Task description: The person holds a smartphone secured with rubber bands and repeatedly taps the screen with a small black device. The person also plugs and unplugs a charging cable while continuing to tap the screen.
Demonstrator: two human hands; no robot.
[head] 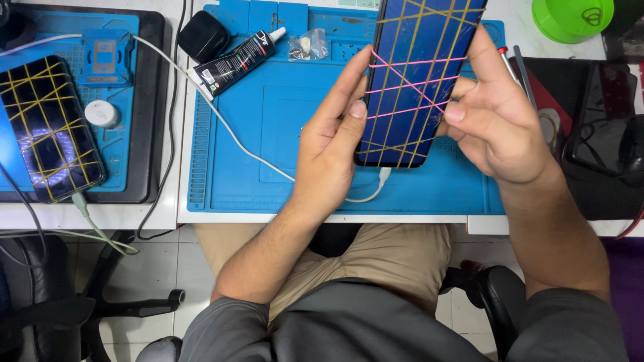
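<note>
Above a blue mat (282, 134), left hand (329, 151) and right hand (500, 124) each grip an edge of a dark phone (416, 80) wrapped in yellow and pink rubber bands (409, 84), fingers closed on it

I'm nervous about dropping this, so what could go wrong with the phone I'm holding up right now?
The phone is held above the blue mat only at its edges by the left hand and right hand, so it might slip. The pink rubber bands look stretched tight and could snap or slide off. The white cable plugged into its bottom end might tug it.
</note>
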